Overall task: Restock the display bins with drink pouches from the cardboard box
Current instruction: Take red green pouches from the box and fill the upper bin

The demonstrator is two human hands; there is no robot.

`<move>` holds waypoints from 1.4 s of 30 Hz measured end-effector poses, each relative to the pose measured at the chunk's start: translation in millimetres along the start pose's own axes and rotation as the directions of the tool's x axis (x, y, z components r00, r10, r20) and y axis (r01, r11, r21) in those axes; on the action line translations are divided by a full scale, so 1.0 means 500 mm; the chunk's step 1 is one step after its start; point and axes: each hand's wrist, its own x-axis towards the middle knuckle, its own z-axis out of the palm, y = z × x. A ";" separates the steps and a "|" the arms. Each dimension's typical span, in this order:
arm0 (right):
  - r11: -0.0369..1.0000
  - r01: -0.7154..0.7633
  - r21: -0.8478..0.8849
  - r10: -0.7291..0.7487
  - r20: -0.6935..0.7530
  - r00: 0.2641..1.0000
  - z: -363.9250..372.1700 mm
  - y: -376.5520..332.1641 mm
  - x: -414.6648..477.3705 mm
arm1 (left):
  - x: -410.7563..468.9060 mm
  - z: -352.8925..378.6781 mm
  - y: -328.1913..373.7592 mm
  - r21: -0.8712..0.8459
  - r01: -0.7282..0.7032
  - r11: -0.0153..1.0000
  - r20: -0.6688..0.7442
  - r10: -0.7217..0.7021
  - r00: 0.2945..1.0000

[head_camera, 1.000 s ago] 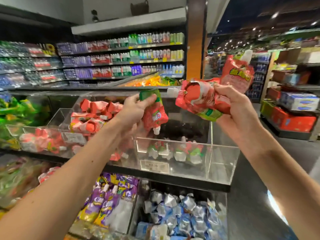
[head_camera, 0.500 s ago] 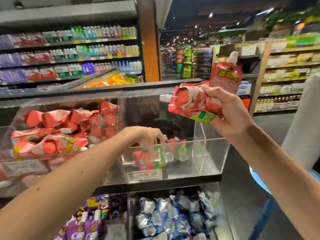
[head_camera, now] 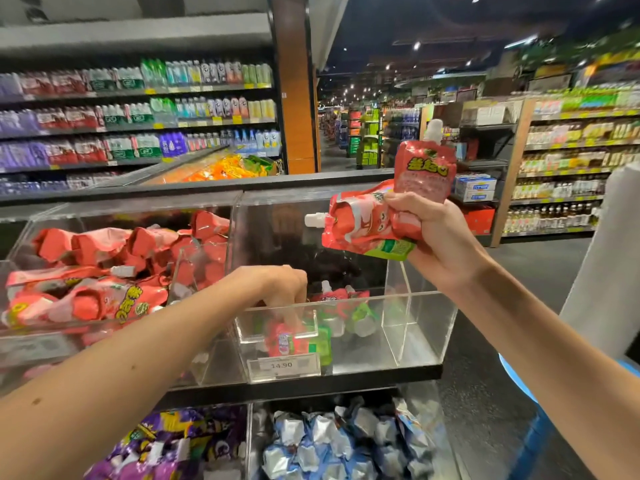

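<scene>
Pouches: right hand (head_camera: 433, 237) clamping two red drink pouches (head_camera: 367, 230), raised above clear bin (head_camera: 426, 317); one spout pointing up, other pointing toward left hand (head_camera: 277, 289). We are seeing left hand reaching down into bin, fingertips (head_camera: 292, 320) touching red-green pouch (head_camera: 289, 341) directly beneath. Whether pinching or merely touching, we cannot tell. Loose pouches (head_camera: 343, 303) lying just right of fingertips.

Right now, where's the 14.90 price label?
The price label is lower centre in head view, on the clear bin's front, below the drink pouch under the left hand.
</scene>
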 end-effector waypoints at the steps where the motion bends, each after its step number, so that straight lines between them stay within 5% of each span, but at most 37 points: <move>1: 1.000 -0.002 -0.006 0.002 0.008 1.000 0.000 -0.001 0.000 | -0.007 -0.012 -0.009 -0.046 -0.007 0.999 -0.009 0.007 1.000; 4: 1.000 -0.006 -0.016 0.006 0.012 1.000 0.002 -0.004 0.000 | -0.037 -0.068 -0.054 -0.361 -0.085 0.929 -0.219 0.005 0.976; 6: 1.000 -0.016 -0.014 0.016 0.008 1.000 0.006 -0.003 0.002 | -0.065 -0.109 -0.070 -0.655 -0.258 0.710 -0.407 -0.044 0.912; 9: 0.999 -0.050 0.002 0.050 0.006 0.999 0.017 0.004 0.003 | -0.101 -0.143 -0.053 -0.862 -0.439 0.254 -0.452 0.010 0.892; 11: 0.996 -0.083 0.021 0.083 0.019 0.996 0.024 0.008 0.002 | -0.109 -0.137 -0.033 -0.877 -0.439 0.194 -0.414 0.156 0.897; 13: 0.992 -0.118 0.038 0.117 0.025 0.993 0.029 0.011 0.001 | -0.103 -0.120 -0.023 -0.872 -0.441 0.213 -0.395 0.228 0.890; 17: 0.987 -0.162 0.023 0.162 0.021 0.987 0.034 0.017 -0.001 | -0.096 -0.109 -0.030 -0.888 -0.388 0.245 -0.364 0.139 0.921; 23: 0.991 -0.072 -0.111 0.055 -0.146 0.988 0.031 0.008 0.005 | -0.072 -0.077 -0.065 -0.726 -0.306 0.616 -0.335 0.070 0.939; 28: 0.993 -0.082 -0.082 0.072 -0.120 0.990 0.035 0.007 0.001 | -0.048 -0.056 -0.058 -0.477 -0.139 0.868 -0.100 0.103 0.990; 32: 0.992 -0.087 -0.096 0.077 -0.107 0.991 0.048 0.017 -0.001 | -0.013 -0.037 -0.048 -0.334 -0.017 0.943 0.156 0.073 0.985; 38: 0.987 -0.122 -0.109 0.110 -0.110 0.988 0.056 0.033 -0.003 | 0.014 0.015 -0.019 0.077 0.062 0.995 0.187 -0.076 0.979; 42: 0.982 -0.140 -0.124 0.124 -0.134 0.983 0.052 0.041 -0.006 | 0.004 0.024 -0.012 0.013 0.116 0.993 0.213 -0.116 0.970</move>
